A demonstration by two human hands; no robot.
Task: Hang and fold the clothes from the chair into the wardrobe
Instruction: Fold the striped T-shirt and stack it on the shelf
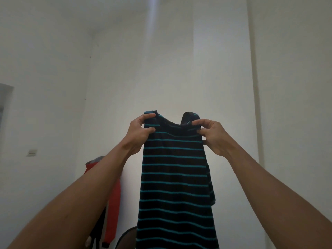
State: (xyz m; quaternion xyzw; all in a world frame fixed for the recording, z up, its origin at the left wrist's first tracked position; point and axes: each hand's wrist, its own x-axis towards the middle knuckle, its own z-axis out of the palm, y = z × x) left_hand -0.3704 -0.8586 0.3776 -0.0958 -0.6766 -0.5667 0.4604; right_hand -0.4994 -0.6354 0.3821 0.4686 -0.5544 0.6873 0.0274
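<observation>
A black top with thin teal stripes hangs full length in front of me, held up at arm's length. My left hand pinches its left shoulder between thumb and fingers. My right hand pinches the right shoulder, where the fabric bunches upward. The neckline dips between my two hands. The hem runs out of the bottom of the frame. The wardrobe is not in view.
A red garment hangs against the white wall at lower left, partly behind my left forearm. The curved dark back of a chair shows below the top. A light switch sits on the left wall.
</observation>
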